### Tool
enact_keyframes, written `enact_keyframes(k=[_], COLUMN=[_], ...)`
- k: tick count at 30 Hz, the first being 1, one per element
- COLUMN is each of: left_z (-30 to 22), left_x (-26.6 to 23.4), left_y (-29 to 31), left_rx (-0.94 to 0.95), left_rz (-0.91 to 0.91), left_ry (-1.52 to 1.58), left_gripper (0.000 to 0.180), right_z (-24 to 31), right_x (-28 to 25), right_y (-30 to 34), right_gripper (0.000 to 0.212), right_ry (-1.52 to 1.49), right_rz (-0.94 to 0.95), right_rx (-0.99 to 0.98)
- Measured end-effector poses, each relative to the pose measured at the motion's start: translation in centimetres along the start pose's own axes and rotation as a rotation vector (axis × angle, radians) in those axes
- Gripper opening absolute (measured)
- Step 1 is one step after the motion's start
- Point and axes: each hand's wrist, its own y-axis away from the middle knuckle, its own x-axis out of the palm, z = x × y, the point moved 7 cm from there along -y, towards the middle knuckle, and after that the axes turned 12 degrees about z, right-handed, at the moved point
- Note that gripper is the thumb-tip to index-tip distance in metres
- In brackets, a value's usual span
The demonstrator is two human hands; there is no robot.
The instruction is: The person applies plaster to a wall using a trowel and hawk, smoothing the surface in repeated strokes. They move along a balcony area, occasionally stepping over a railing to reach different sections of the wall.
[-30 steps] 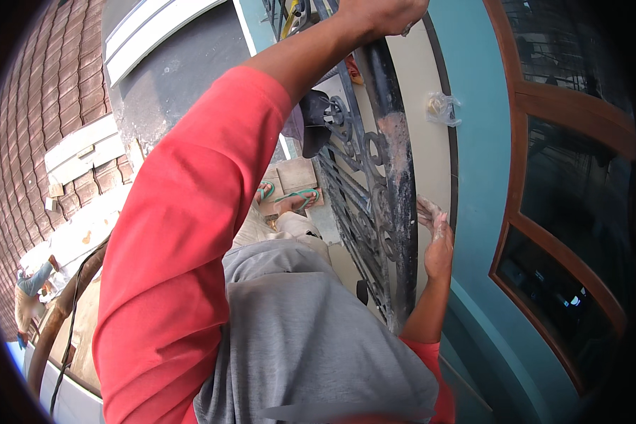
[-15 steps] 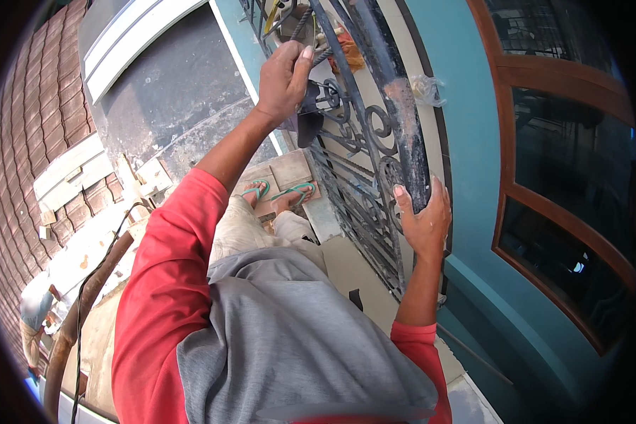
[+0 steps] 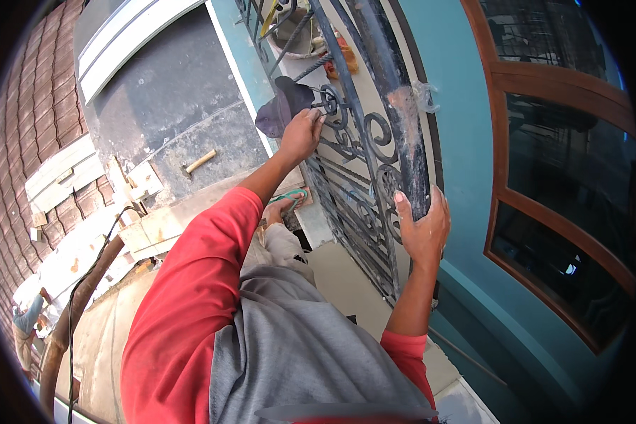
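Head view, looking steeply down from a height. At the far left of the frame a brown tiled roof (image 3: pixel 21 127) curves along the rim, with pale boards (image 3: pixel 60 173) lying against it, and at the lower left a distant person (image 3: pixel 27 326) stands on the ground below. A dark cable (image 3: pixel 85 279) runs up from the lower left beside a rusty brown pipe (image 3: pixel 74 311). Just above centre-left, a hammer with a wooden handle (image 3: pixel 199 162) lies on a grey concrete ledge (image 3: pixel 184 141).

In the middle of the frame the red-sleeved left arm reaches up and away. The left hand (image 3: pixel 300 134) has its fingers curled closed around a scroll of the black wrought-iron grille (image 3: pixel 357 177), just beside a dark cap (image 3: pixel 281 106) that hangs on the ironwork. Below the arm, a foot in a green sandal (image 3: pixel 284 205) rests on the ledge at the base of the grille.

The grille itself runs from the top centre down to the middle of the frame, tilted by the lens, standing against a pale wall with a teal wall (image 3: pixel 466 162) beside it. Right of centre, the right hand (image 3: pixel 422 230) is wrapped around the grille's thick vertical bar, with the thumb on the left side of the bar and the fingers closed behind it. Far right, a brown wooden window frame (image 3: pixel 544 212) with dark glass fills the edge.
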Motion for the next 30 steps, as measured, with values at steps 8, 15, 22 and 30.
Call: enact_keyframes(k=[8,15,22,30], left_z=[2.0,9.9,12.2,8.3], left_x=[-2.7,-6.1,-18.5,-25.2], left_y=[-3.8,-3.3,-8.9,-18.0], left_rx=[-0.263,-0.457,-0.443,-0.351], left_rz=[-0.154,-0.247,-0.213,-0.282], left_ry=[0.497,0.603,-0.1,-0.209], left_gripper=[0.028,0.035,0.04,0.038], right_z=[0.2,0.2,0.4,0.0], right_x=[-0.1,-0.1,-0.2,0.1], right_y=[0.1,0.1,0.2,-0.2], right_gripper=[0.066,0.066,0.065,0.065], right_ry=[0.023,0.024,-0.005,-0.018], right_rz=[0.003,0.019,-0.05,0.008], right_rx=[0.043,0.018,-0.045,-0.033])
